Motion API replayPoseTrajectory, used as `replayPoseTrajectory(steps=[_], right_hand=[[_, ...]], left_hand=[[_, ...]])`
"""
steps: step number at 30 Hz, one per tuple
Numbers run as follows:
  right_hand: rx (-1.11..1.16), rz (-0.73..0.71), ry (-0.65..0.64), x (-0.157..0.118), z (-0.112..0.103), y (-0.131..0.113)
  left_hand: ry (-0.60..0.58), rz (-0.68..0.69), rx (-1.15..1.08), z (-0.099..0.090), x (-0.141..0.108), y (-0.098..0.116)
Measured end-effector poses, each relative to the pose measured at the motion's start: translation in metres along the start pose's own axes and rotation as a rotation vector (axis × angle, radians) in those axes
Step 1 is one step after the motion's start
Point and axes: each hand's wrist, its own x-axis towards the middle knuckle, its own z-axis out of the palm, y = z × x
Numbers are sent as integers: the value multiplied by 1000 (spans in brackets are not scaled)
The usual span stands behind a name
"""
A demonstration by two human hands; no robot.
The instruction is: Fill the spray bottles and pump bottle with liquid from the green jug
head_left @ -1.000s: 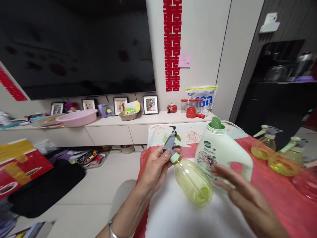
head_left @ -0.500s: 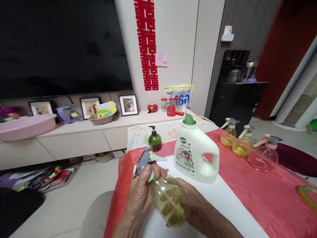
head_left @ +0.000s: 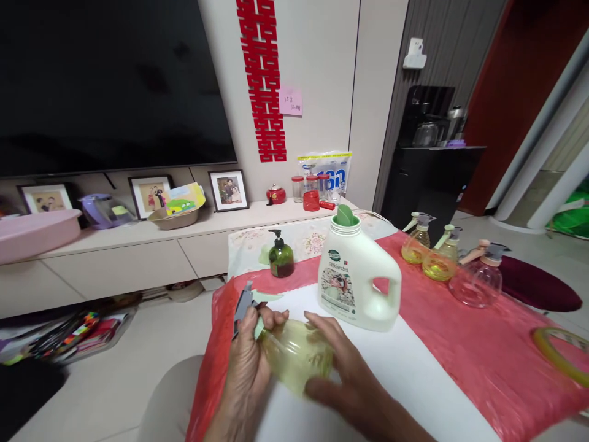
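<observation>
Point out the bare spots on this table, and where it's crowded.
Bare: the white sheet between the jug and the right forearm, and the red cover between the jug and the tape. Crowded: the cover's far right, where three sprayers stand.

Red-covered table (head_left: 442, 331), pale jug (head_left: 365, 264), green pump bottle (head_left: 281, 263), three spray bottles (head_left: 439, 263), tape roll (head_left: 545, 351)
</observation>
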Motion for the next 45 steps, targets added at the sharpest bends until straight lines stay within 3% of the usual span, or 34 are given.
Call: replayPoseTrajectory(steps=[3,6,8,11,13,15,18,20,22,24,26,28,32,35,40,45], right_hand=[[493,278,-190,2,-7,-11],[544,344,-285,3,-6,-15],[397,281,-206,2,-2,-11],[-268,-82,17,-3,2,-2],[-605,-252,76,-6,0,2],[-528,-146,18,-5,-6,2],[-14,190,-168,1,-16,-4],[177,293,-283,4,-18,-8],[-16,226,-261,4,-16,-8],[-482,-4,-83,2,-12,-4],[-937,-257,98,-2,-10,0],[-1143,-359,123,-7,-12,2],[-1082,-206,-3,-10,-34,-9],[-1074,-181,29,-11,-57,-19],[-1113,-258,70,-14,-90,-27],[-1150,-277,219,-16,-104,-35]], left_hand=[[-35,-11,16,-2,-1,3],[-38,47,70,-1,-1,3],[-25,81,92,1,-1,0],[-7,91,80,3,-1,-4],[17,105,54,3,0,-6],[8,129,53,4,-1,-7],[-107,131,85,5,-5,-8],[-185,118,117,6,-8,-10],[-205,121,133,6,-8,-12],[-174,122,113,5,-6,-14],[-89,137,33,3,0,-14],[32,144,-81,0,7,-14],[249,81,-225,-6,20,-15],[327,-4,-244,-11,28,-19],[361,-56,-234,-17,42,-23],[309,-67,-193,-16,47,-26]])
